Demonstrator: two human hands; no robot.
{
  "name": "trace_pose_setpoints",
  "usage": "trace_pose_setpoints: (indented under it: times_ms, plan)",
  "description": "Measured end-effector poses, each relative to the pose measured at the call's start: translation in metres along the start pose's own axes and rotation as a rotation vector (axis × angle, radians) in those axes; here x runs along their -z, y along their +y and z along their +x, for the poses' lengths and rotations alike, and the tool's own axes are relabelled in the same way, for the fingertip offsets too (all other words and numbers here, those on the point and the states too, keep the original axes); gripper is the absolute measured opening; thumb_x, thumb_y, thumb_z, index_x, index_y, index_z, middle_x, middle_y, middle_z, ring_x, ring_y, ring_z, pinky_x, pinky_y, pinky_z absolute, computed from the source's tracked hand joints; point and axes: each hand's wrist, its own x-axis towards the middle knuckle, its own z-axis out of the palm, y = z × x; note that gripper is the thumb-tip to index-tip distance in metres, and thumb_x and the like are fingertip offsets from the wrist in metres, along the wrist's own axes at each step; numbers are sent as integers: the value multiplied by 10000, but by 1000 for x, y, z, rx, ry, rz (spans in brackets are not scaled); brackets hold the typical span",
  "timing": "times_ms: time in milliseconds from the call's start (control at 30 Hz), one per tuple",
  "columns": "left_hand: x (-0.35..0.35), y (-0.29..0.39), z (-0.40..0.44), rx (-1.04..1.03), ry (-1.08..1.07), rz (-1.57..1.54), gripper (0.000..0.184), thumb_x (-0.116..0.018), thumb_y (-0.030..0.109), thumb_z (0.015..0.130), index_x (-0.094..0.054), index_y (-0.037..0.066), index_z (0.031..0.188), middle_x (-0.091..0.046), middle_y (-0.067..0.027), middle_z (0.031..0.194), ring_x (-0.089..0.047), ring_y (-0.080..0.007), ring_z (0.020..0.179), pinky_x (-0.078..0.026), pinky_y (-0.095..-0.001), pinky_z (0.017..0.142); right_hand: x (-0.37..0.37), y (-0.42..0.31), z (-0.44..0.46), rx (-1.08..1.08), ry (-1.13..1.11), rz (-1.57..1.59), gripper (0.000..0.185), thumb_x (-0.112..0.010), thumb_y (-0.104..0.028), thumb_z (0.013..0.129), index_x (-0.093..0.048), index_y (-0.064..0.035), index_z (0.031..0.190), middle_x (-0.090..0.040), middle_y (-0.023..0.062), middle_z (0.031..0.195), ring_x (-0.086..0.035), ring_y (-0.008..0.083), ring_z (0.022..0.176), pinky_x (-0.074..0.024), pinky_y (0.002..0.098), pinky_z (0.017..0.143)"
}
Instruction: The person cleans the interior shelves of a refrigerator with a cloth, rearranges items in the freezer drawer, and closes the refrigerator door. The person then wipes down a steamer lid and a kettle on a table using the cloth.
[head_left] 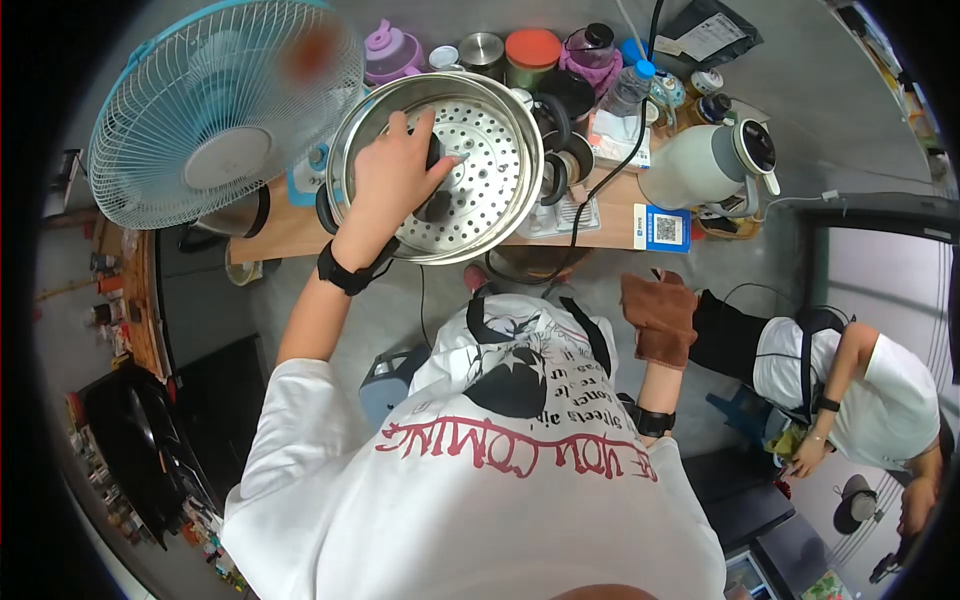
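Observation:
A round metal steamer pot (480, 235) with a perforated plate inside stands at the front of the wooden table. My left hand (395, 172) reaches over it from the left, its thumb and fingers around a dark handle (434, 207) near the middle. The palm hides part of that handle, and I cannot tell whether it belongs to a clear lid. Away from the table on the right, my right hand holds a brown cloth (658, 318). The cloth drapes over this hand and hides its fingers.
A blue-rimmed fan (230, 115) stands left of the pot. Jars, bottles and a pale thermos jug (695, 165) line the table's back and right. A black cable (605, 185) crosses the table. Another person (850, 385) is at the right. A blue-grey stool (392, 382) sits below.

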Motion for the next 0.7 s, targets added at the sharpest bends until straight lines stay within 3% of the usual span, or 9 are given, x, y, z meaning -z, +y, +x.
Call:
trace_pose_setpoints:
  times_ms: [67, 167, 267, 367, 467, 533, 567, 633, 700]
  plan:
    - [-4, 0, 1, 48, 31, 47, 613, -598, 485, 765, -488, 93, 1224, -503, -163, 944, -623, -301, 686, -493, -391, 520, -6, 17, -4, -82, 132, 216, 282, -573, -253, 795, -563, -60, 1000, -617, 135, 828, -607, 276, 801, -493, 363, 600]
    - [-14, -1, 1, 108, 59, 56, 567, -568, 462, 794, -494, 97, 1221, -544, -172, 895, -622, -308, 652, -493, -396, 511, 2, 22, 7, 81, -66, -214, 246, -598, -239, 759, -593, -114, 971, -620, 114, 777, -607, 261, 781, -489, 353, 595]
    - [-12, 5, 1, 111, -25, 53, 511, -529, 430, 824, -501, 105, 1217, -592, -176, 821, -619, -320, 608, -495, -402, 511, 39, -2, 38, 190, -259, -200, 302, -603, -236, 773, -591, -94, 1039, -600, 119, 984, -606, 247, 851, -485, 341, 725]
    - [-14, 5, 1, 95, 7, 62, 475, -504, 408, 843, -500, 122, 1222, -616, -177, 768, -616, -328, 581, -497, -408, 512, 31, 3, 58, 124, -194, -36, 215, -588, -224, 762, -621, -144, 959, -614, 127, 902, -613, 270, 776, -486, 342, 659]
    - [-18, 9, 4, 90, -16, 77, 459, -498, 402, 848, -502, 143, 1227, -612, -183, 786, -617, -332, 595, -499, -409, 522, 35, 2, 69, 231, -299, -386, 154, -582, -198, 740, -634, -158, 880, -622, 114, 783, -616, 273, 723, -489, 352, 574]
    - [-19, 6, 4, 86, -19, 44, 467, -497, 409, 849, -490, 155, 1240, -611, -188, 785, -616, -338, 601, -499, -409, 526, 43, 1, 70, 272, -43, -279, 140, -588, -182, 721, -640, -156, 848, -618, 79, 703, -619, 261, 732, -493, 360, 517]
    - [-20, 6, 4, 84, -21, 8, 474, -496, 416, 850, -477, 167, 1254, -609, -192, 784, -616, -344, 607, -499, -409, 529, 18, 22, 67, 272, -45, -279, 140, -588, -182, 721, -640, -156, 848, -618, 79, 703, -619, 261, 732, -493, 360, 517]
    - [-17, 8, 3, 107, -46, -26, 500, -498, 425, 849, -450, 171, 1278, -605, -195, 807, -615, -351, 629, -496, -415, 543, -37, 60, 60, 10, -49, 282, 182, -606, -223, 784, -605, -92, 910, -628, 84, 781, -617, 186, 720, -477, 302, 584]
    - [-8, 12, 0, 134, -68, -61, 527, -499, 434, 848, -423, 175, 1301, -601, -198, 830, -615, -359, 652, -493, -421, 557, -46, 72, 55, 30, -24, 278, 218, -622, -216, 794, -594, -56, 939, -622, 85, 797, -609, 172, 721, -472, 299, 600]
